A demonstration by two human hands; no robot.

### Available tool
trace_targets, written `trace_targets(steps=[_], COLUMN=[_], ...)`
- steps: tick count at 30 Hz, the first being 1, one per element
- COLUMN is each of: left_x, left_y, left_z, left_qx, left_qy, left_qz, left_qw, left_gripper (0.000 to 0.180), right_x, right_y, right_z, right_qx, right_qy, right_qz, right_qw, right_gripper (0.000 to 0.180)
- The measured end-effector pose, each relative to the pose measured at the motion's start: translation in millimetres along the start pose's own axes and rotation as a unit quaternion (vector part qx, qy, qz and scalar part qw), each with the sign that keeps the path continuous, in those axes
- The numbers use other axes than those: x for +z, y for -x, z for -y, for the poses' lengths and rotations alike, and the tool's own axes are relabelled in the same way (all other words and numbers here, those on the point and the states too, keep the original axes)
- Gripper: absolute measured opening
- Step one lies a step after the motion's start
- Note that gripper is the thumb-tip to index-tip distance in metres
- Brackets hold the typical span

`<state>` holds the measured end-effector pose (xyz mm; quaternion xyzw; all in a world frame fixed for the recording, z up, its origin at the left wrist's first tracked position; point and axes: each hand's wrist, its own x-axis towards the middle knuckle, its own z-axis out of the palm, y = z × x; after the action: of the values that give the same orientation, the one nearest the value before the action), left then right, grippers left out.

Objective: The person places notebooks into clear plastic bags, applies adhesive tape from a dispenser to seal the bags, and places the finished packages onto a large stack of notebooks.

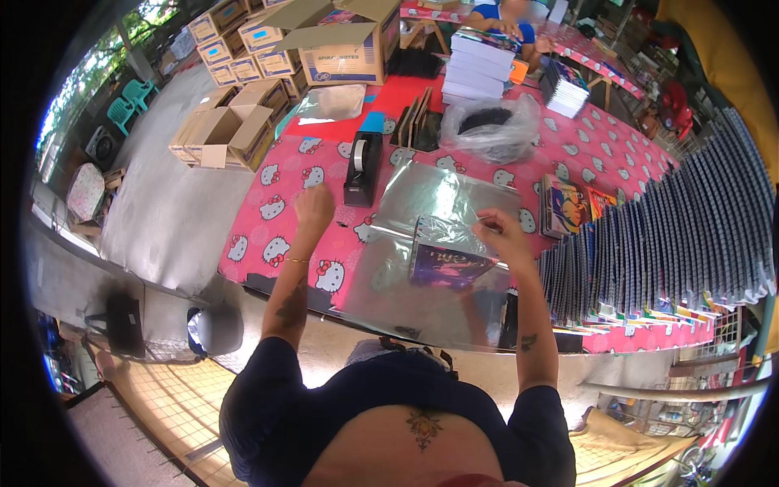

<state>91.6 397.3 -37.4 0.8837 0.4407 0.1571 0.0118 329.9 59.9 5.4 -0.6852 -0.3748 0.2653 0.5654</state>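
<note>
A spiral notebook (pixel 451 267) with a dark purple cover lies on a sheet of clear plastic film (pixel 381 276), and part of the film covers its upper half. My right hand (pixel 505 235) is at the notebook's upper right corner, thumb and forefinger bent toward each other; what lies between them is too small to make out. To the left, my left hand (pixel 315 209) is raised over the tablecloth with its fingers curled closed, their contents hidden. Just beyond it stands a black tape dispenser (pixel 359 183) with a roll of tape.
Long rows of spiral notebooks (pixel 657 235) crowd the table's right side, beside a small notebook pile (pixel 565 207). Farther back are a plastic bag (pixel 495 134), white book stacks (pixel 477 69) and an open carton (pixel 345 57). Another person (pixel 507 24) sits at the far end.
</note>
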Motion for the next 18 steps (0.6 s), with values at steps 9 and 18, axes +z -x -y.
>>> trace_targets(steps=[9,18], left_x=[-148.1,60.8], left_y=[-37.9,-38.6], left_z=[-213.6,-168.1], left_qx=[0.576,0.240], left_qy=[0.177,0.452], left_qz=[0.321,0.668], left_qw=[0.731,0.540], left_gripper=[0.032,0.047], right_x=[0.8,14.8], right_y=[-0.2,5.2], right_z=[1.2,19.8], right_qx=[-0.001,-0.032], right_qy=[-0.016,0.098], right_qz=[0.009,-0.035], right_qw=[1.000,0.994], right_gripper=[0.032,0.034])
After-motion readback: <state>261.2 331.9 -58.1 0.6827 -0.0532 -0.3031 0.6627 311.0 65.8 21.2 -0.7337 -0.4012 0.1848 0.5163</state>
